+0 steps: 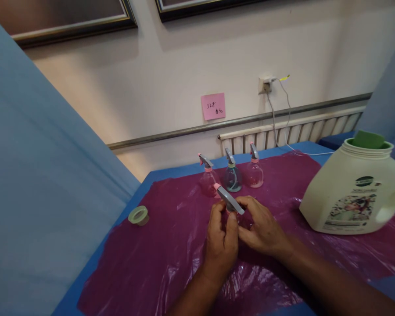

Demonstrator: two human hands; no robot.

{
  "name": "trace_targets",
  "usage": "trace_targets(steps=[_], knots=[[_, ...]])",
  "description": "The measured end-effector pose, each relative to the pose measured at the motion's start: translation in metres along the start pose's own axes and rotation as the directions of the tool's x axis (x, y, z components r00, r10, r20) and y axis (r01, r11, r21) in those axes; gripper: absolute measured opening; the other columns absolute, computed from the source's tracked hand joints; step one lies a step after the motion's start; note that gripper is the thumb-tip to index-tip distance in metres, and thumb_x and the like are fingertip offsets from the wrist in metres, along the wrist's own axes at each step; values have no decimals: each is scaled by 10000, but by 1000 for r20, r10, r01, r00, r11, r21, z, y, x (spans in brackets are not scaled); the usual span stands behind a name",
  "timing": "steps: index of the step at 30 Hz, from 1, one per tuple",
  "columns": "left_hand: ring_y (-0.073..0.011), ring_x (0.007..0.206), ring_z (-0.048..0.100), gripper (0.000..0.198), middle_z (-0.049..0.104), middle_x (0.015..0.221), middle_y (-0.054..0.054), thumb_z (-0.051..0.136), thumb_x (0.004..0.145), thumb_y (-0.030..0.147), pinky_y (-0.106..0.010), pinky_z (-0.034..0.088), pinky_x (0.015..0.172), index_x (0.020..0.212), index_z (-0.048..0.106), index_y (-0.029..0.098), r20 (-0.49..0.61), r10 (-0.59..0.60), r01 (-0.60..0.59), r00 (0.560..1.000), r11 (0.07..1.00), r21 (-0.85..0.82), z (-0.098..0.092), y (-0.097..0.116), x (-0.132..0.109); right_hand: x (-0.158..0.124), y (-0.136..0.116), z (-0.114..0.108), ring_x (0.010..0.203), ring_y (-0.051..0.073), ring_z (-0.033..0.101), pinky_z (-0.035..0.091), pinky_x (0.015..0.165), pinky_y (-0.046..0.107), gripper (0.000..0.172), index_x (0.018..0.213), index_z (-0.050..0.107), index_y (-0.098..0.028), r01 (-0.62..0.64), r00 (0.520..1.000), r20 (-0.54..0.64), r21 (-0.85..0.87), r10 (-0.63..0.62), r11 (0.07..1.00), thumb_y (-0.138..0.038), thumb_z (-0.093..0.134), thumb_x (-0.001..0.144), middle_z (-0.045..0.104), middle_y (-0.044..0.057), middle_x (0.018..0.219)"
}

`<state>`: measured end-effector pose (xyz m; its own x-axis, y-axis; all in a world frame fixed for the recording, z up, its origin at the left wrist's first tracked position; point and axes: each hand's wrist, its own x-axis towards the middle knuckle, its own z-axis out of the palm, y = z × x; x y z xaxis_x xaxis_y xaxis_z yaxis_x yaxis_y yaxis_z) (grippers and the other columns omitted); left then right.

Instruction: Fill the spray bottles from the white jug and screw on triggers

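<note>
Both my hands close round one spray bottle with a grey trigger head and a pink nozzle; my fingers hide most of its body. My left hand wraps its near left side, the thumb up against the neck. From the right, my right hand grips the same bottle near its collar. Just beyond stand a clear spray bottle with pink parts, a teal spray bottle and another pink one, all upright.
A large cream jug with green in its open mouth stands at the right. A pale green cap lies at the left on the purple plastic sheet. A white cable runs from the wall socket to the table.
</note>
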<state>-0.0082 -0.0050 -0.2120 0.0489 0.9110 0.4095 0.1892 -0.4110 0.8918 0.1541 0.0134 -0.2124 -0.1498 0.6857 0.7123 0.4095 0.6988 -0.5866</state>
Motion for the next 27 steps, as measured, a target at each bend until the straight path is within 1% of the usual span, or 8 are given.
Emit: trace_targets(steps=[8, 12, 15, 17, 21, 23, 27], knots=[[-273, 1193, 710, 366, 746, 1370, -115, 582, 1166, 493, -418, 542, 1074, 1426, 665, 249, -16, -16, 16, 1000, 1000, 0, 1, -7, 0, -2, 2, 1, 1082, 255, 774, 619, 943, 403, 452, 1367, 630, -291, -13, 1000, 20, 5, 13, 1000, -172, 737, 945, 798, 59, 1226], [-274, 1231, 707, 378, 737, 1387, -112, 602, 1159, 491, -415, 539, 1093, 1446, 653, 251, -31, -18, 18, 999, 1000, -8, 2, -8, 0, -1, 1, 0, 1097, 257, 779, 624, 947, 404, 473, 1394, 614, -290, -15, 1000, 23, 3, 15, 1000, -181, 738, 951, 799, 61, 1247], [-267, 1245, 702, 370, 730, 1372, -102, 630, 1149, 500, -403, 535, 1104, 1421, 659, 250, -55, -25, 23, 998, 999, -30, 3, -7, 1, 0, 1, 0, 1114, 259, 780, 626, 951, 402, 499, 1419, 598, -288, -5, 1000, 15, 0, 5, 1000, -187, 742, 953, 798, 65, 1269], [-263, 1243, 700, 370, 721, 1377, -101, 632, 1149, 505, -401, 536, 1107, 1415, 658, 249, -57, -26, 23, 998, 999, -48, 4, -7, 1, 2, 0, -1, 1093, 257, 778, 623, 935, 400, 472, 1406, 601, -287, 2, 1000, 22, -6, -2, 1000, -186, 728, 963, 799, 62, 1245], [-260, 1238, 699, 377, 717, 1383, -102, 625, 1154, 510, -400, 540, 1104, 1431, 650, 255, -47, -26, 24, 999, 999, -45, 3, -6, 1, 4, -1, -1, 1025, 260, 760, 607, 880, 400, 356, 1321, 627, -280, 28, 999, 33, -26, -27, 999, -197, 704, 983, 797, 62, 1178], [-263, 1280, 690, 373, 712, 1407, -98, 618, 1159, 503, -402, 530, 1131, 1446, 646, 265, -42, -24, 22, 999, 998, -51, 3, -7, 1, 5, -1, -1, 1013, 259, 750, 600, 870, 397, 318, 1291, 635, -276, 39, 999, 33, -19, -38, 999, -201, 700, 989, 794, 63, 1167], [-266, 1331, 673, 378, 707, 1438, -94, 621, 1159, 496, -394, 510, 1161, 1467, 644, 277, -48, -16, 13, 999, 998, -65, 3, -6, 0, 5, -1, -1, 1025, 262, 745, 599, 882, 399, 310, 1269, 638, -272, 38, 998, 41, 2, -38, 999, -183, 696, 978, 790, 64, 1165]])
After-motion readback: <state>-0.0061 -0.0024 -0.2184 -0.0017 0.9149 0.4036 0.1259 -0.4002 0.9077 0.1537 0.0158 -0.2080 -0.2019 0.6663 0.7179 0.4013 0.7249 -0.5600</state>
